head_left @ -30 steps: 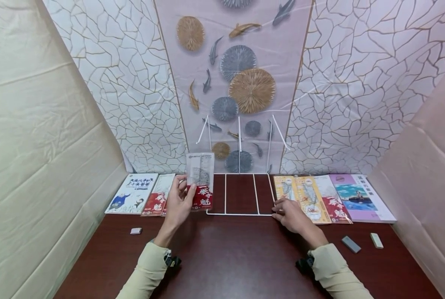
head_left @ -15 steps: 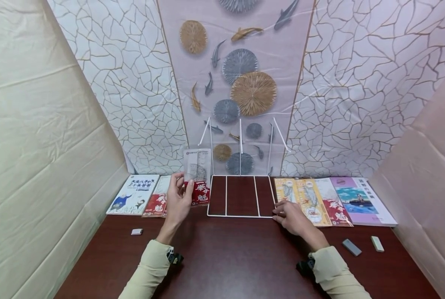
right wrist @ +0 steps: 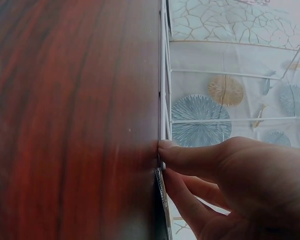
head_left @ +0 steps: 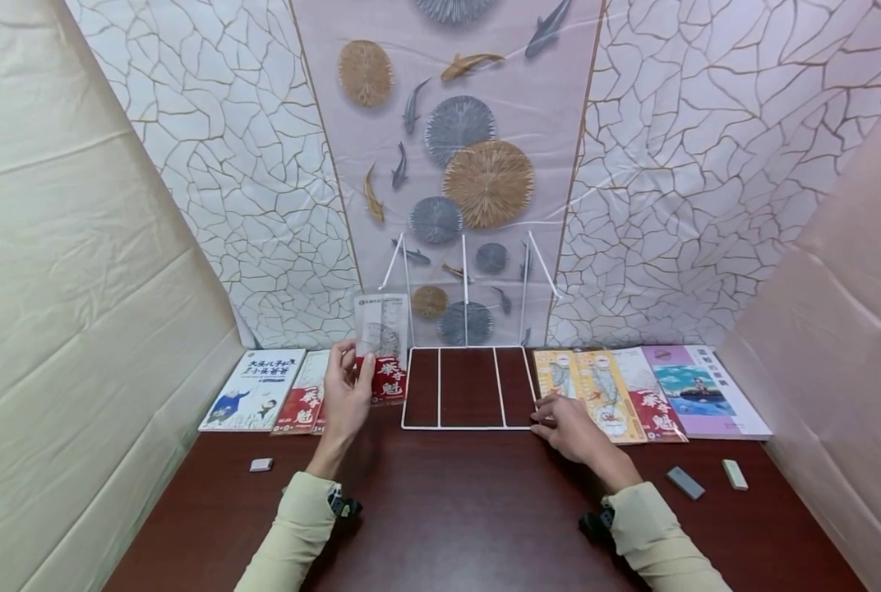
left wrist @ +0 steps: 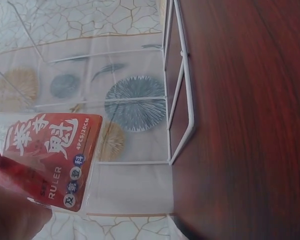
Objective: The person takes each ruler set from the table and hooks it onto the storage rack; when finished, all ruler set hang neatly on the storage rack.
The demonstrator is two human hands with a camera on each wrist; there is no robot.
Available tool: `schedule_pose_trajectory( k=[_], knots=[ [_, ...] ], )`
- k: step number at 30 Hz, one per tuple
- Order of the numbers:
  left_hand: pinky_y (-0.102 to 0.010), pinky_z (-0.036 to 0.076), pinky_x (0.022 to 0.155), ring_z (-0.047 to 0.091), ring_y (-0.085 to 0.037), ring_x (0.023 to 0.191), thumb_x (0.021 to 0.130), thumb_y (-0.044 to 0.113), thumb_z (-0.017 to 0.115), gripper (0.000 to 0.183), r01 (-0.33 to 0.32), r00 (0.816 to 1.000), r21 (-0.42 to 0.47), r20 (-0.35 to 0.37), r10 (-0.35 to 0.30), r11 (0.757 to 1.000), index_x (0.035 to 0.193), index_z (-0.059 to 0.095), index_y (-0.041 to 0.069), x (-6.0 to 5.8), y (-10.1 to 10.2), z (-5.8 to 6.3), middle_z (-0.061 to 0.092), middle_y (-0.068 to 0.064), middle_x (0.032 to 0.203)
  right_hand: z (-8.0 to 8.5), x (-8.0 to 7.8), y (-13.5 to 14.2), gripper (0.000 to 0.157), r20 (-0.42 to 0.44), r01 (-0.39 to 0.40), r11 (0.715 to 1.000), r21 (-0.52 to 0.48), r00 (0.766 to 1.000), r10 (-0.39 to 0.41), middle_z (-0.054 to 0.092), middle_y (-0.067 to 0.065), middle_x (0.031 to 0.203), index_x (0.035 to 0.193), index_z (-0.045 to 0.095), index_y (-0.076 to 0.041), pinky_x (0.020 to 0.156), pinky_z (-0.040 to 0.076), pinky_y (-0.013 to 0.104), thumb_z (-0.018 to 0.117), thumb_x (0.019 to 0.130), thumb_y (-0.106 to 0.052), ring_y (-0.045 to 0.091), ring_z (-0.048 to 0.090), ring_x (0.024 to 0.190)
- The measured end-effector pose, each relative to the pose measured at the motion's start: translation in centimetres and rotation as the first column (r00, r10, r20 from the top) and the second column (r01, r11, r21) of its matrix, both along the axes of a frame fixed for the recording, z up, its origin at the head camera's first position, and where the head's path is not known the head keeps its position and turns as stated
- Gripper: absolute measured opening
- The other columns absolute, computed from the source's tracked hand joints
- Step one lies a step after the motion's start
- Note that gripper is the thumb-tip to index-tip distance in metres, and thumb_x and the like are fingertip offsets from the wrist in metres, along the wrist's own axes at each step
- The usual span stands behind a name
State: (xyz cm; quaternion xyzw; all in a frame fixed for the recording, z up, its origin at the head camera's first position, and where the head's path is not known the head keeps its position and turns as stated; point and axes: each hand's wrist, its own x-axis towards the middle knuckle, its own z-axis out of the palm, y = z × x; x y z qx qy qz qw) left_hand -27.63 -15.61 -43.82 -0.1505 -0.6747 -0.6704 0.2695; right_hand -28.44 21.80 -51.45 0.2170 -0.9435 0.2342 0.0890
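My left hand (head_left: 348, 403) pinches a packaged ruler set (head_left: 390, 380), clear at the top and red below, between thumb and fingers. It is held upright above the table, left of a white wire rack (head_left: 458, 428). The left wrist view shows the red part of the ruler set (left wrist: 55, 155) with "RULER" printed on it. At the rack's front right corner is my right hand (head_left: 575, 427). In the right wrist view its thumb and fingers pinch the rack's wire (right wrist: 164, 110) close to the table surface.
Left of the rack lie a picture book (head_left: 251, 393) and red-and-white ruler packs (head_left: 302, 403). To the right are yellow packs (head_left: 609, 395), another red-and-white pack (head_left: 655, 403) and a purple book (head_left: 695, 390). Small blocks, white (head_left: 260, 464), grey (head_left: 685, 483) and pale (head_left: 735, 474), lie nearer.
The head view has shifted slightly. My left hand has tilted the ruler set a little and raised it slightly. My right hand stays at the rack's corner.
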Motion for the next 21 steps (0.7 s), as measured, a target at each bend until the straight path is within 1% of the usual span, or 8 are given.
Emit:
schedule_pose_trajectory(
  k=[3,8,11,15,17,19,21],
  knots=[
    [-0.038,0.06,0.08,0.067,-0.041,0.102,0.1,0.0,0.057,0.032,-0.003,1.0,-0.001,0.012,0.003,1.0,0.129,0.047,-0.006,-0.6,0.1,-0.1,0.067,-0.026,0.124,0.0,0.0,0.0,0.015,-0.002,0.006,1.0,0.001,1.0,-0.006,0.072,0.019,0.116,0.098,0.08,-0.001,0.099,0.047,0.056,0.078,0.086,-0.011,0.034,0.067,0.113],
    [-0.037,0.059,0.081,0.066,-0.04,0.104,0.1,0.001,0.056,0.033,-0.019,0.999,0.013,0.048,0.018,1.0,0.13,0.046,-0.006,-2.1,0.8,-0.2,0.066,-0.023,0.128,0.0,0.0,0.3,0.014,-0.002,0.004,1.0,0.008,1.0,-0.004,0.073,0.018,0.116,0.097,0.08,-0.002,0.098,0.048,0.056,0.078,0.087,-0.01,0.034,0.067,0.112],
    [-0.037,0.058,0.079,0.065,-0.044,0.103,0.1,0.0,0.056,0.032,-0.031,0.998,0.034,0.063,0.029,0.999,0.13,0.046,-0.008,-3.4,1.4,0.0,0.067,-0.024,0.126,0.0,0.0,0.3,0.014,-0.007,0.001,1.0,0.006,1.0,-0.001,0.073,0.018,0.116,0.097,0.08,-0.001,0.098,0.048,0.056,0.078,0.087,-0.01,0.035,0.067,0.112],
    [-0.041,0.059,0.079,0.063,-0.049,0.103,0.1,-0.002,0.055,0.034,-0.042,0.997,0.065,0.063,0.037,0.997,0.13,0.045,-0.012,-5.2,1.9,0.3,0.067,-0.028,0.123,-0.2,0.0,0.4,0.015,-0.017,-0.008,1.0,-0.009,1.0,0.007,0.073,0.019,0.115,0.097,0.079,0.0,0.098,0.047,0.057,0.078,0.086,-0.01,0.036,0.067,0.111],
    [-0.046,0.058,0.08,0.063,-0.049,0.102,0.1,-0.002,0.054,0.034,-0.044,0.998,0.077,0.057,0.04,0.996,0.131,0.045,-0.012,-6.0,2.0,0.3,0.067,-0.029,0.122,-0.2,0.0,0.3,0.015,-0.027,-0.018,1.0,-0.011,0.999,0.018,0.073,0.019,0.114,0.097,0.079,0.0,0.097,0.049,0.056,0.078,0.085,-0.009,0.036,0.068,0.11],
    [-0.044,0.058,0.078,0.063,-0.05,0.101,0.1,-0.002,0.054,0.033,-0.048,0.998,0.09,0.043,0.044,0.995,0.13,0.046,-0.011,-6.8,2.1,0.1,0.066,-0.031,0.119,-0.2,-0.1,0.3,0.015,-0.03,-0.023,1.0,-0.014,0.999,0.023,0.072,0.02,0.114,0.098,0.079,0.0,0.096,0.049,0.056,0.078,0.086,-0.009,0.037,0.068,0.109],
    [-0.039,0.058,0.076,0.063,-0.047,0.099,0.1,-0.001,0.055,0.032,-0.057,0.998,0.101,0.037,0.053,0.993,0.129,0.047,-0.009,-7.6,2.1,-0.2,0.066,-0.031,0.118,-0.1,-0.2,0.2,0.015,-0.03,-0.025,1.0,-0.016,0.999,0.025,0.072,0.02,0.114,0.098,0.079,0.001,0.096,0.05,0.055,0.078,0.086,-0.009,0.037,0.067,0.109]
  ],
)
